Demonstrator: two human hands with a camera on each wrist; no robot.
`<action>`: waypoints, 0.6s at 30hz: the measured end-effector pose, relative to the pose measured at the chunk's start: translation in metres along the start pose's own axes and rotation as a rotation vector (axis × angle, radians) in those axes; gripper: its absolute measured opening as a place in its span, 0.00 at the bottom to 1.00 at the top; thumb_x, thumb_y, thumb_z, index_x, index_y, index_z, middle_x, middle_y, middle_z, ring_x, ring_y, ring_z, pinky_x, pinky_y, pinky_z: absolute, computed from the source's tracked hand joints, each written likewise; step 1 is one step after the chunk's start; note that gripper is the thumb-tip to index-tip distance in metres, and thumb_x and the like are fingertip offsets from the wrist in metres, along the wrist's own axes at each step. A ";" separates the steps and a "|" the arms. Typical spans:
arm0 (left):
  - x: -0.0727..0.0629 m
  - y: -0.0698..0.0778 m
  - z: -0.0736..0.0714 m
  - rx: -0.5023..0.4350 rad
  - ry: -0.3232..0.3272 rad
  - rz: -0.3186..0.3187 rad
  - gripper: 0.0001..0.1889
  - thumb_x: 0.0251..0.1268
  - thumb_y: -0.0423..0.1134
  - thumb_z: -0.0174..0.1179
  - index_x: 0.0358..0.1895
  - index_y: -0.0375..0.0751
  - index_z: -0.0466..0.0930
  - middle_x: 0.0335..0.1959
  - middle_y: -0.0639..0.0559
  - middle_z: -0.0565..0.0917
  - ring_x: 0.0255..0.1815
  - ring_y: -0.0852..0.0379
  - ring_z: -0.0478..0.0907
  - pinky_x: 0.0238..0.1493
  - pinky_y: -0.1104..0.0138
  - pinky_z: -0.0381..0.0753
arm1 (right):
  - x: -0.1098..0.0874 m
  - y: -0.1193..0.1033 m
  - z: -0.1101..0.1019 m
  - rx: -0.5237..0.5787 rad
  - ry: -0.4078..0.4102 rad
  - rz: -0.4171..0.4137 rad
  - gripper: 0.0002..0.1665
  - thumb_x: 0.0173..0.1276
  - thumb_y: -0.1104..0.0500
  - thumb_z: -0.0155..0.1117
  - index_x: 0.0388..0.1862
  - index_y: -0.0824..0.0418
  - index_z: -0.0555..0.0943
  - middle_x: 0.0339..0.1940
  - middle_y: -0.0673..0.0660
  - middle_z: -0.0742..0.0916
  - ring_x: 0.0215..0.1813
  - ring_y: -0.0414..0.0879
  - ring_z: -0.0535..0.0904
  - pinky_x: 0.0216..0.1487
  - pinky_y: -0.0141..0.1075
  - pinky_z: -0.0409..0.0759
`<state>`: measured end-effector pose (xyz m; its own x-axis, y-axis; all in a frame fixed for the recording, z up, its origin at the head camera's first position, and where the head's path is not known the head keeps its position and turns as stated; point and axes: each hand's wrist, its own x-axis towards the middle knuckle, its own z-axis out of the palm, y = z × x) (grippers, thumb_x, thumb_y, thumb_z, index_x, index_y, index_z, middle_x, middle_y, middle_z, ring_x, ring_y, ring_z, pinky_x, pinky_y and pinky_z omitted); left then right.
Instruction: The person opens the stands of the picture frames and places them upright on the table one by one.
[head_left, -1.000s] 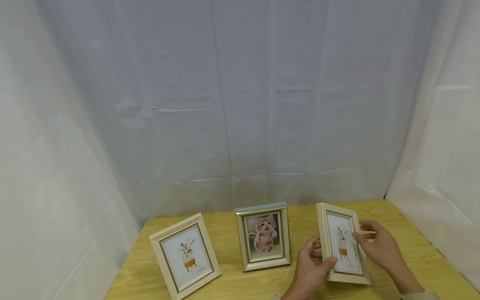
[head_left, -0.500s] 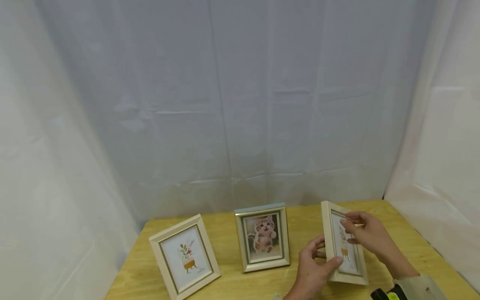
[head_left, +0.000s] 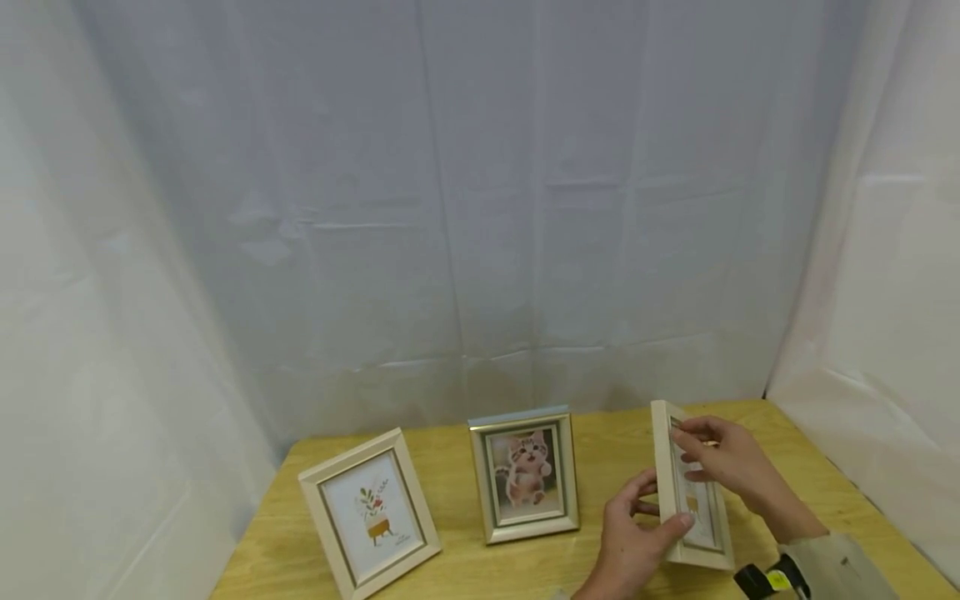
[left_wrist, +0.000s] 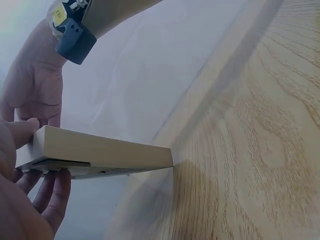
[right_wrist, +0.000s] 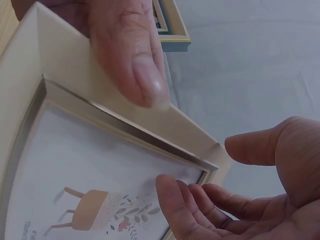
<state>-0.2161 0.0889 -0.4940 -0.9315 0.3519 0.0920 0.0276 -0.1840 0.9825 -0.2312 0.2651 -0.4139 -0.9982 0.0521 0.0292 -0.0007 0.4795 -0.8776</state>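
On the right of the table, my left hand grips the left side of a cream photo frame, thumb on the front and fingers behind. The frame stands upright, turned to the right; its flower-pot print shows in the right wrist view. The lower end of the frame meets the tabletop in the left wrist view. My right hand hovers in front of the print with loosely bent fingers; its thumb is close to the frame's edge. Whether it touches the frame I cannot tell.
A gold-edged frame with a kitten photo stands mid-table. Further left, a second cream frame with a flower-pot print leans back. White sheeting hangs behind and beside the yellow wooden table.
The held frame has turned so its face points more to the right. My right hand has moved from the frame's right edge to the left, across its front.
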 end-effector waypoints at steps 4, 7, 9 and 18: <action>0.000 0.002 0.003 0.019 0.005 -0.010 0.26 0.59 0.39 0.73 0.62 0.57 0.80 0.51 0.62 0.84 0.43 0.62 0.77 0.40 0.73 0.80 | 0.000 -0.003 0.000 0.002 -0.004 0.002 0.38 0.78 0.44 0.57 0.69 0.75 0.68 0.59 0.72 0.80 0.47 0.47 0.83 0.43 0.38 0.89; 0.000 0.002 0.004 0.032 0.001 -0.014 0.26 0.60 0.39 0.72 0.63 0.56 0.79 0.51 0.62 0.84 0.43 0.63 0.77 0.40 0.74 0.80 | -0.001 -0.005 -0.001 0.002 -0.007 0.013 0.38 0.78 0.44 0.58 0.68 0.75 0.68 0.57 0.69 0.81 0.46 0.46 0.83 0.42 0.38 0.89; -0.001 0.002 0.004 0.041 -0.004 -0.018 0.26 0.60 0.41 0.72 0.63 0.56 0.79 0.51 0.63 0.84 0.42 0.64 0.77 0.40 0.75 0.80 | -0.001 -0.005 -0.001 0.002 -0.013 0.020 0.38 0.77 0.44 0.58 0.68 0.75 0.68 0.56 0.69 0.81 0.46 0.46 0.83 0.43 0.38 0.89; 0.000 0.001 0.003 0.084 -0.049 0.004 0.25 0.64 0.45 0.70 0.64 0.62 0.78 0.53 0.67 0.82 0.43 0.67 0.78 0.40 0.74 0.81 | -0.004 -0.010 0.000 0.000 -0.011 0.021 0.36 0.77 0.46 0.60 0.65 0.77 0.70 0.53 0.68 0.82 0.43 0.45 0.85 0.42 0.38 0.89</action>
<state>-0.2147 0.0911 -0.4927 -0.9126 0.3959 0.1021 0.0639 -0.1085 0.9920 -0.2277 0.2601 -0.4051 -0.9986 0.0527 0.0055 0.0204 0.4783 -0.8780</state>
